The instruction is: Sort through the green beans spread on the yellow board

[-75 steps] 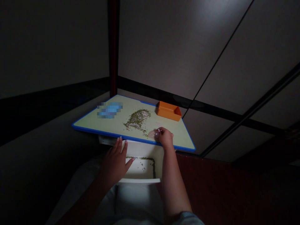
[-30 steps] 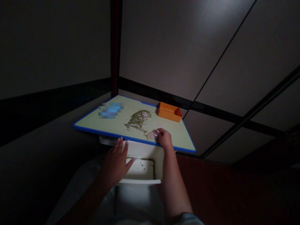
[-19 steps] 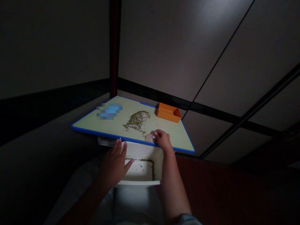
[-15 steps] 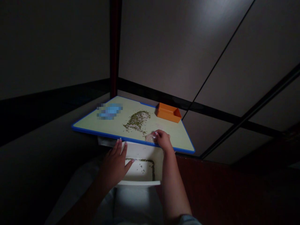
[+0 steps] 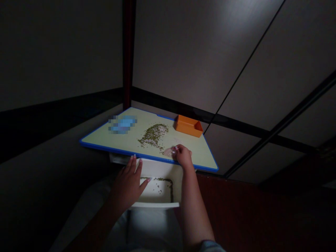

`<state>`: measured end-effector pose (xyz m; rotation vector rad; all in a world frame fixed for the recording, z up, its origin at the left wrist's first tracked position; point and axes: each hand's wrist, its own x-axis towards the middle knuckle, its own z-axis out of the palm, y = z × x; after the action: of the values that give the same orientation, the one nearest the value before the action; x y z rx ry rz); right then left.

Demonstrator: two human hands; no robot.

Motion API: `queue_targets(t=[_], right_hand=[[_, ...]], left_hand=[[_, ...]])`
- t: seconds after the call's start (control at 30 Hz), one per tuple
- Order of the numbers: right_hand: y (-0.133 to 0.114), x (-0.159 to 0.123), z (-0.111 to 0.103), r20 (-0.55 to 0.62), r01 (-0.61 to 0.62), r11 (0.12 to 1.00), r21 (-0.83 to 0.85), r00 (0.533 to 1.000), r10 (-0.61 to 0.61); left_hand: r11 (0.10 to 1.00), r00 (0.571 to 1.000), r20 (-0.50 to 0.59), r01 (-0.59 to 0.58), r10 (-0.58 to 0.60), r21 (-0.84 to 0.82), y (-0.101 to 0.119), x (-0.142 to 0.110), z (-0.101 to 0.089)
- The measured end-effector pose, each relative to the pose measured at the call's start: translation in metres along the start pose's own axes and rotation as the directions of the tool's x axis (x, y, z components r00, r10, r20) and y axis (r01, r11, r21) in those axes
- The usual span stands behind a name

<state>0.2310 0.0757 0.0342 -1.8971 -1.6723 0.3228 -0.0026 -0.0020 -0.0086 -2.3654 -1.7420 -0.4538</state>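
My right hand (image 5: 183, 155) is closed in a pinch on a pale, see-through flat piece (image 5: 168, 152), whose kind I cannot make out. It rests at the front edge of a pale yellow board with a blue rim (image 5: 195, 151). Small green beans or grains (image 5: 154, 134) lie scattered in a patch ahead and to the left of that hand. Below the board's front edge is a white drawer-like bin (image 5: 157, 205), with a few grains along its inner edges. My left hand (image 5: 129, 187) lies with fingers spread over the bin's left side, fingertips by the board's rim.
An orange open box (image 5: 189, 126) stands at the board's back right. A blurred blue patch (image 5: 123, 124) is on its left part. Behind the board rises a panelled wall (image 5: 183, 52), and a dark red floor (image 5: 223, 210) shows at right.
My right hand has shifted very slightly, along with the pale flat piece. My left hand, the grains and the bin look the same.
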Motion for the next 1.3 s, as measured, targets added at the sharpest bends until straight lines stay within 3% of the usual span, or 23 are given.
queue_targets(t=[0.23, 0.87, 1.3], right_hand=[[-0.0038, -0.0005, 0.0016, 0.015, 0.078, 0.996, -0.034, 0.997, -0.077], [-0.0023, -0.0002, -0.0035, -0.062, -0.098, 0.987, -0.126, 0.994, 0.091], [-0.0035, -0.0009, -0.0027, -0.034, -0.041, 0.994, -0.105, 0.999, 0.037]], left_hand=[[1.0, 1.0, 0.012, 0.005, -0.004, -0.013, 0.0008, -0.0003, -0.0028], [1.0, 1.0, 0.002, 0.012, -0.012, -0.029, 0.0013, 0.0, -0.0026], [0.999, 1.0, -0.014, 0.008, -0.009, -0.038, -0.0002, -0.0005, 0.0023]])
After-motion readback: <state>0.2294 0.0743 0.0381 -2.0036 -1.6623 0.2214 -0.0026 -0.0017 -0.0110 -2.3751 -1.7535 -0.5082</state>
